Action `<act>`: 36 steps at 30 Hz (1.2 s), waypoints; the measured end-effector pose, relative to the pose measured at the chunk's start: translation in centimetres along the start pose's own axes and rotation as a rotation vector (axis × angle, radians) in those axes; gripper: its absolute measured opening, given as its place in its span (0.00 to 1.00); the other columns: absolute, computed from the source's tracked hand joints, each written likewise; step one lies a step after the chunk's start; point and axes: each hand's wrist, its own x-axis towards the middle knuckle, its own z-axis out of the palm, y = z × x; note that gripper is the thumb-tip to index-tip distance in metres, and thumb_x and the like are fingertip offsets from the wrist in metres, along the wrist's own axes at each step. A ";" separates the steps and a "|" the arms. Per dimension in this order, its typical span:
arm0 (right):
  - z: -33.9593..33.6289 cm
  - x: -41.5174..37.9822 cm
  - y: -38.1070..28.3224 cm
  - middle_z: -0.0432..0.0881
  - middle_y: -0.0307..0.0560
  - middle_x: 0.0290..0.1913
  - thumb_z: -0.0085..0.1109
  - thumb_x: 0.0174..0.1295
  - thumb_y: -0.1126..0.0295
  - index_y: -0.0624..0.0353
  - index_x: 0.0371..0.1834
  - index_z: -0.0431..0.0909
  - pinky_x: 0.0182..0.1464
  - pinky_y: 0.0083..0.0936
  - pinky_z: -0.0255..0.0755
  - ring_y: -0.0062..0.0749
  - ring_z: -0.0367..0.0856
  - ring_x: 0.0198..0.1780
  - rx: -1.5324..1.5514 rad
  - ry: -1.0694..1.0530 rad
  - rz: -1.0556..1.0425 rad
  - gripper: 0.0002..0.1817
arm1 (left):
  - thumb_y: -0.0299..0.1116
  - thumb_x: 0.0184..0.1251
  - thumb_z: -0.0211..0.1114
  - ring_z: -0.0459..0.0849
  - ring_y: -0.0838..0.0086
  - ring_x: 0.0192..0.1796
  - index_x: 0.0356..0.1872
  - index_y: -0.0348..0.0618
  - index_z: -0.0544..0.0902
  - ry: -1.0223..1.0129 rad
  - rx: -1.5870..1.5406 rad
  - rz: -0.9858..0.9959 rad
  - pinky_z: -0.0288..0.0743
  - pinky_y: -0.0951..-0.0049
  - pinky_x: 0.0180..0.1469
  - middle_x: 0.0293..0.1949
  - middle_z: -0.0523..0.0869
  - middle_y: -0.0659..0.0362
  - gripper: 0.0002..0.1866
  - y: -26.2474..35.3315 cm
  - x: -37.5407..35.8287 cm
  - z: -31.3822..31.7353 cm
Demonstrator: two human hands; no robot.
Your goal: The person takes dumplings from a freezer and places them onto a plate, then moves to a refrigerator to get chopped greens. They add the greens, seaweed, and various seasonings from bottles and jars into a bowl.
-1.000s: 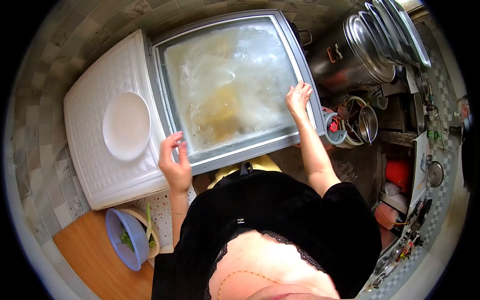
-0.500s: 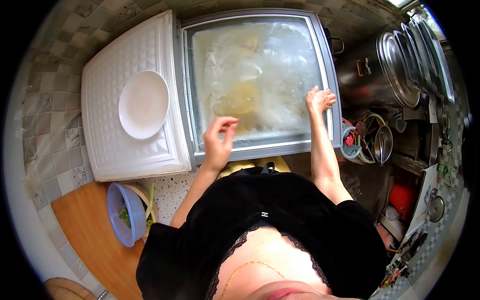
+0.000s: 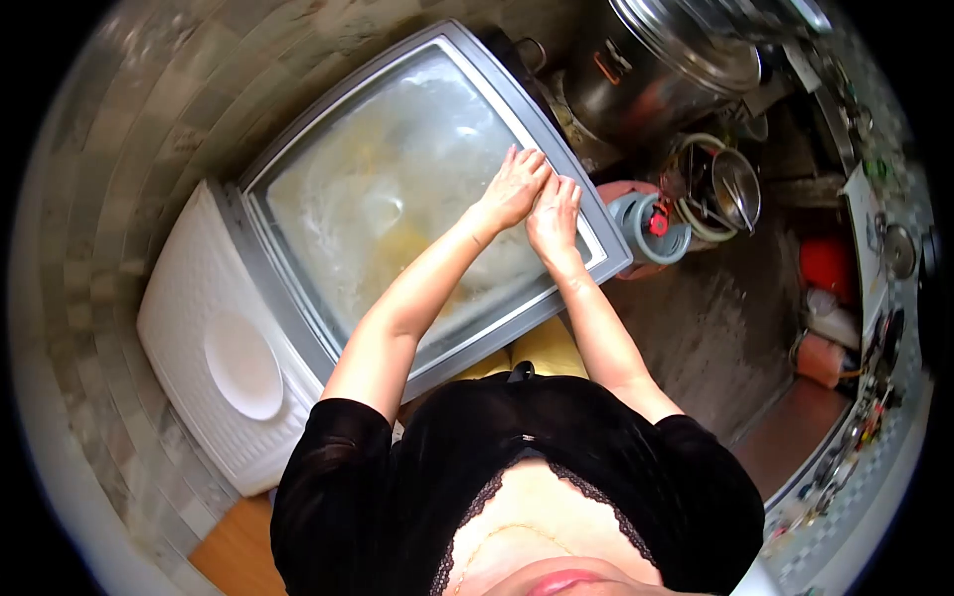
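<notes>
A glass lid [image 3: 343, 214] in a grey and white frame covers the chest freezer [image 3: 586, 179] in front of me. The glass is hazy, with pale and yellowish shapes blurred beneath it. Side by side on the right edge of the frame, my left hand [image 3: 515, 187] and my right hand [image 3: 553, 221] are closed over the lid's rim. Their fingers are bent and their fingertips point toward the far right. Neither hand holds a loose object. The exact grip under the fingertips is hidden.
Left of the glass, a white bowl [image 3: 244, 366] sits on the quilted white panel [image 3: 184, 308]. At the right are a large steel pot [image 3: 641, 84], a grey-blue basin [image 3: 636, 223] and a metal bowl [image 3: 733, 189]. A tiled wall [image 3: 149, 129] runs behind.
My left hand has moved from the glass's near left to its right edge, beside my right hand. The view has turned, so the freezer appears tilted.
</notes>
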 end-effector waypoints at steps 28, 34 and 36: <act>4.5 -10.2 -13.4 0.74 0.67 0.43 0.54 0.48 0.79 0.74 0.45 0.73 0.52 0.46 0.67 0.60 0.73 0.47 0.604 -0.719 -0.191 0.18 | 0.30 0.56 0.65 0.69 0.51 0.62 0.39 0.39 0.79 -0.298 0.239 -0.422 0.54 0.47 0.72 0.52 0.77 0.51 0.11 -0.3 -20.9 -12.5; 4.5 -5.0 -3.9 0.78 0.68 0.50 0.61 0.60 0.60 0.67 0.59 0.68 0.56 0.43 0.71 0.57 0.78 0.52 0.101 -0.541 -0.305 0.29 | 0.37 0.57 0.69 0.67 0.53 0.66 0.43 0.38 0.79 -0.429 0.330 -0.602 0.51 0.44 0.72 0.53 0.78 0.52 0.17 3.1 -19.7 -13.3; 5.5 -5.2 -1.7 0.79 0.69 0.48 0.64 0.58 0.57 0.68 0.59 0.66 0.54 0.44 0.72 0.58 0.78 0.53 0.150 -0.883 -0.248 0.32 | 0.37 0.57 0.69 0.67 0.53 0.67 0.45 0.38 0.78 -0.338 0.300 -0.602 0.51 0.45 0.73 0.54 0.77 0.52 0.18 3.4 -19.3 -11.8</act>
